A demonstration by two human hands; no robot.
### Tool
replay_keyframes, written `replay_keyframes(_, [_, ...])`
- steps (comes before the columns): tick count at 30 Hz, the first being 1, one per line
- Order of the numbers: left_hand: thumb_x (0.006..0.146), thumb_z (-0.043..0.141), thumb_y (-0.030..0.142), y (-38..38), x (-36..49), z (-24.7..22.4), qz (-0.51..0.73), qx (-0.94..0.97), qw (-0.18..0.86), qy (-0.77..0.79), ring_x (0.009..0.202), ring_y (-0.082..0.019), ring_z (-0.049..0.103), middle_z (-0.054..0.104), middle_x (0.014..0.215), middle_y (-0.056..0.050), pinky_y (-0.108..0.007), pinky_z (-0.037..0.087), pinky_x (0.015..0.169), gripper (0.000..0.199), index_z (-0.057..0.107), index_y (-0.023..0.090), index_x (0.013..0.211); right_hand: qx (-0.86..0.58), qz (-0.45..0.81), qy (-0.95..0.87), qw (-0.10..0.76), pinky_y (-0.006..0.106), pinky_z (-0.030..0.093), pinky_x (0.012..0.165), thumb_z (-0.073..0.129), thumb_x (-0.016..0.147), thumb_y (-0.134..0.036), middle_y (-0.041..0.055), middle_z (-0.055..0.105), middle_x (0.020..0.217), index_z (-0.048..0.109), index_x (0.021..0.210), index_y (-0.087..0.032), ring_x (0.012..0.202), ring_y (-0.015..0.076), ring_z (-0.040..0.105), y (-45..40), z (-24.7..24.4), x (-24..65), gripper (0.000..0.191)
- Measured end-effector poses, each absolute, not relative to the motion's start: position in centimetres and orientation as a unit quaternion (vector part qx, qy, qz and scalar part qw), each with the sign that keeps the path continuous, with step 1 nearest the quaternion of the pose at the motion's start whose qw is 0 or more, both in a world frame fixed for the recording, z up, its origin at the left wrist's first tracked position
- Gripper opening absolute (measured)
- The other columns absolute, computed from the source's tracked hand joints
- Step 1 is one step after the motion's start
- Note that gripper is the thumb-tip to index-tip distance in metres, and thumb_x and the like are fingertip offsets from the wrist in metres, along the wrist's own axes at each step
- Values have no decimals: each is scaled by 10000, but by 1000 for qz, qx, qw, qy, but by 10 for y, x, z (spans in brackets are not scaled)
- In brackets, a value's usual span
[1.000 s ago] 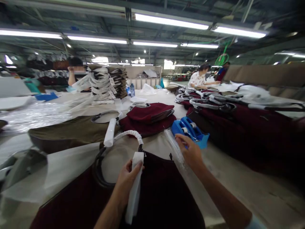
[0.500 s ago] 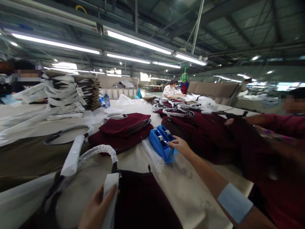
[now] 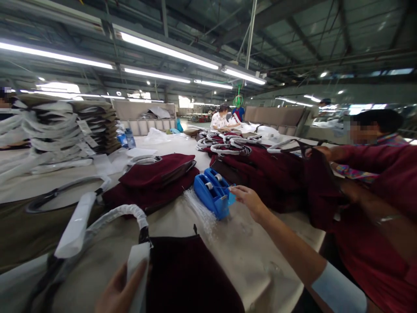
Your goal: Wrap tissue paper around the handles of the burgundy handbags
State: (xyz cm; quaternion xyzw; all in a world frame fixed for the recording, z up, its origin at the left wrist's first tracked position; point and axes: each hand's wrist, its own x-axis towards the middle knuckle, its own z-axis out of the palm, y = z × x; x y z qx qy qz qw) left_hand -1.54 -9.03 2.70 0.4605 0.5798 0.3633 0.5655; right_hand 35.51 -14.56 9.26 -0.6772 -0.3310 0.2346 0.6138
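Note:
My left hand is closed around a white wrapping strip on the handle of a dark maroon bag. The bag's other handle arches up, wound in white wrap, beside a white rolled sleeve. Beyond the bag stands a blue tape dispenser with two rolls in it. At its right side, my right hand pinches the end of a thin clear piece of tape, which seems to run back to a roll.
Maroon bags lie behind the dispenser, with more maroon bags to the right. Thin clear strips lie beside the dispenser. Stacked olive bags stand at left. A co-worker in a maroon sleeve handles a maroon bag at right.
My right hand has drawn slightly away to the right from the dispenser, with tape at its fingertips. The view has turned a little to the right. My left hand keeps its grip.

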Motion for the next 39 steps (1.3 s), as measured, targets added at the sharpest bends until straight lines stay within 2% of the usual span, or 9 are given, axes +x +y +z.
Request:
replay_keyframes(5, [684, 764, 463, -91, -13, 30, 371, 443, 569, 585, 682, -259, 709, 741, 781, -54, -308, 566, 572, 445, 673, 184, 1019, -672, 314, -271, 613, 302, 480, 680, 729, 671, -456, 51, 690, 801, 701, 770, -188, 707, 164, 609, -167, 72, 353, 287])
replay_keyframes(9, [681, 779, 429, -94, -11, 34, 376, 433, 587, 572, 647, -225, 705, 737, 762, -48, -265, 552, 548, 454, 663, 179, 1042, -689, 298, -275, 601, 292, 477, 645, 746, 638, -473, 30, 652, 687, 690, 761, -169, 630, 144, 582, -168, 52, 351, 332])
replay_keyframes(13, [687, 781, 414, -98, -10, 38, 377, 422, 599, 566, 640, -210, 705, 734, 742, -47, -243, 546, 532, 477, 650, 175, 1078, -730, 205, -316, 570, 286, 429, 621, 684, 666, -523, 27, 652, 662, 692, 747, -175, 632, 162, 570, -160, 37, 354, 357])
replay_keyframes(18, [715, 763, 369, -100, -9, 40, 378, 402, 623, 555, 592, -184, 686, 734, 748, -48, -217, 524, 486, 449, 635, 170, 1097, -753, 126, -353, 541, 297, 395, 646, 651, 697, -502, 29, 662, 667, 690, 717, -203, 664, 185, 572, -155, 34, 353, 302])
replay_keyframes(21, [722, 757, 336, -100, -9, 39, 381, 387, 634, 551, 598, -178, 686, 735, 748, -46, -208, 525, 494, 448, 621, 177, 1118, -737, 176, -320, 568, 283, 399, 605, 665, 692, -494, 24, 647, 659, 685, 736, -186, 625, 167, 557, -161, 39, 347, 312])
replay_keyframes(25, [683, 776, 398, -97, -11, 37, 375, 404, 628, 549, 637, -214, 702, 740, 760, -48, -248, 552, 531, 458, 643, 183, 1065, -687, 259, -274, 621, 266, 408, 606, 729, 660, -475, 19, 641, 714, 685, 769, -182, 628, 139, 536, -167, 52, 337, 315])
replay_keyframes(31, [628, 790, 463, -91, -14, 28, 394, 436, 580, 564, 738, -284, 716, 735, 725, -44, -311, 576, 595, 457, 681, 187, 976, -665, 271, -276, 638, 259, 403, 607, 735, 668, -473, -1, 614, 688, 666, 721, -194, 615, 126, 515, -163, 62, 328, 292])
replay_keyframes(35, [621, 791, 469, -89, -15, 24, 397, 443, 582, 555, 718, -288, 713, 743, 755, -54, -313, 571, 574, 445, 688, 189, 951, -711, 239, -302, 589, 283, 410, 602, 668, 722, -490, 20, 634, 700, 671, 737, -201, 630, 158, 542, -166, 42, 337, 290])
replay_keyframes(39, [633, 794, 448, -90, -14, 26, 397, 437, 579, 562, 699, -267, 712, 745, 777, -57, -292, 562, 553, 442, 682, 182, 968, -785, 99, -387, 474, 329, 407, 624, 609, 771, -483, 51, 672, 701, 677, 723, -219, 659, 220, 589, -173, 22, 355, 277])
